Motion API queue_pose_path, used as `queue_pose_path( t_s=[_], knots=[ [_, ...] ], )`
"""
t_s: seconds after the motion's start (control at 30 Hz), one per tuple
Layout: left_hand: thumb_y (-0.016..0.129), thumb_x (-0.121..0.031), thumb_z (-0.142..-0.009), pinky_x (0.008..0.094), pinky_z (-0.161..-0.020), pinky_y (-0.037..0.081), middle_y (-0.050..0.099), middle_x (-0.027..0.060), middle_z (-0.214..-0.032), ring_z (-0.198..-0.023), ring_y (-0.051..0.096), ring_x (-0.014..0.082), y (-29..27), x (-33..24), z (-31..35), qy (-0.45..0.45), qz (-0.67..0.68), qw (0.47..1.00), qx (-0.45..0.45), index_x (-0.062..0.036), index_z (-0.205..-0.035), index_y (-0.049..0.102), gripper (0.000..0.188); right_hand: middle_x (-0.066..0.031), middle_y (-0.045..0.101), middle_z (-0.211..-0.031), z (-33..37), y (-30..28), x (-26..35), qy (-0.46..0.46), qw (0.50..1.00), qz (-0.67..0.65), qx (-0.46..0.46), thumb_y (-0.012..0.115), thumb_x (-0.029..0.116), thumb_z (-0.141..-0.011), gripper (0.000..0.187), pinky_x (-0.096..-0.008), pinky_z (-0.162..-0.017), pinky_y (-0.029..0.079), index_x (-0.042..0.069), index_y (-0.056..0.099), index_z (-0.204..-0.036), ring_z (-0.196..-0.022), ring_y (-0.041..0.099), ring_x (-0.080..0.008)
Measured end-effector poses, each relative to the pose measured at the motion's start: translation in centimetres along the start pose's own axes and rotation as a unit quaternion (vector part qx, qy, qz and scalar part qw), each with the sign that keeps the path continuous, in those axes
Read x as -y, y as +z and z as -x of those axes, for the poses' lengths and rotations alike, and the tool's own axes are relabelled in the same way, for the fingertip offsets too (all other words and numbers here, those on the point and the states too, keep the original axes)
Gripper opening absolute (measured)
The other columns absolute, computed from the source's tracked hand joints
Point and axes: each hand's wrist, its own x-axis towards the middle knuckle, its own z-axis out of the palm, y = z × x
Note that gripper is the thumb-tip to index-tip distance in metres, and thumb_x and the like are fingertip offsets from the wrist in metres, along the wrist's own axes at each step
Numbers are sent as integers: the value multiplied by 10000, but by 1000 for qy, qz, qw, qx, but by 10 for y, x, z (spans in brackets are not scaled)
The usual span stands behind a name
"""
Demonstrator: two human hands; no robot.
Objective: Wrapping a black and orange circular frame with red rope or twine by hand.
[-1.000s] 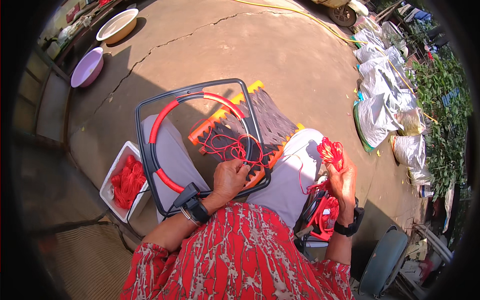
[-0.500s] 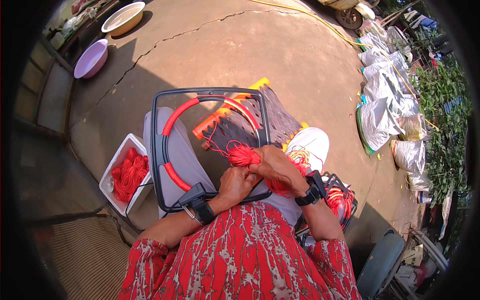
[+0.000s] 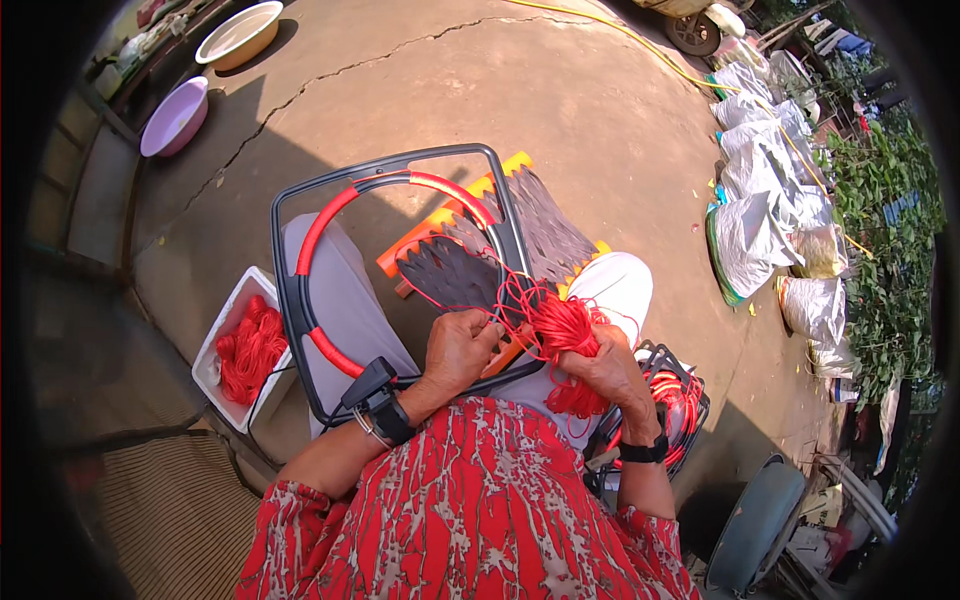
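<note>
My right hand point(image 3: 604, 372) is closed around a bundle of red cord point(image 3: 565, 325), with loose loops spilling from its left side. Close by, my left hand point(image 3: 462, 352) pinches a strand of the cord. A black square frame point(image 3: 507, 200) with a round inner ring leans over my lap, next to my left hand. Red cord wraps the ring point(image 3: 322, 232) in separate stretches. Beyond my knees lies an orange and dark grey slatted seat point(image 3: 455, 270). Strands of red cord trail across it.
A white foam box point(image 3: 205, 370) of red cord point(image 3: 250, 350) stands at my left. To my right is another black frame point(image 3: 690, 420) with red cord. White sacks point(image 3: 750, 240) line the right side. Two basins point(image 3: 240, 35) and a yellow hose point(image 3: 640, 42) lie farther off.
My right hand has moved right and down with the cord bundle, away from my left hand. Loose loops now stretch between them. The square frame has shifted left and tilted.
</note>
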Motion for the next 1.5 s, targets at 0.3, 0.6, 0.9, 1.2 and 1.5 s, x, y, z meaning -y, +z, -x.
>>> queue_pose_path(
  t_s=[0.3, 0.6, 0.9, 1.2, 1.5],
  knots=[
    [646, -100, -869, 294, -424, 471, 640, 92, -592, -527, 658, 137, -1, -4, -2, 2, 15, 1000, -24, 38, -725, 614, 203, -47, 654, -758, -18, 16, -6, -38, 998, -41, -1, 689, 166, -840, 219, -286, -626, 478, 12, 649, -991, -668, 592, -111],
    [662, -113, -869, 276, -429, 374, 551, 31, -532, -466, 513, 68, -4, 5, -9, 39, -15, 998, -56, 13, -684, 582, 238, -10, 643, -821, -19, -26, -28, -23, 981, -142, -128, 663, 35, -830, 143, -239, -612, 456, 1, 645, -968, -693, 567, -80],
    [639, -107, -907, 230, -402, 315, 525, -26, -534, -465, 460, 21, -7, -29, 5, 36, 56, 997, -48, -12, -697, 584, 237, 7, 632, -820, -29, -15, 10, -75, 985, -97, -120, 642, 58, -855, 130, -228, -631, 455, 8, 630, -974, -693, 555, -60],
    [661, -158, -912, 200, -398, 333, 558, -14, -546, -462, 476, 21, -22, -56, 25, 28, 118, 992, -17, -34, -726, 616, 228, -1, 635, -837, -43, -48, -15, -69, 984, -165, 16, 655, 60, -848, 173, -236, -611, 461, 19, 634, -1015, -676, 568, -73],
    [651, -173, -921, 192, -406, 365, 573, -14, -565, -457, 492, 31, -26, -52, 19, 34, 99, 994, -22, -28, -746, 630, 228, -52, 628, -771, 5, -41, -46, 22, 956, -254, 143, 763, 132, -795, 299, -274, -574, 473, 4, 599, -1009, -615, 568, -127]
  ],
)
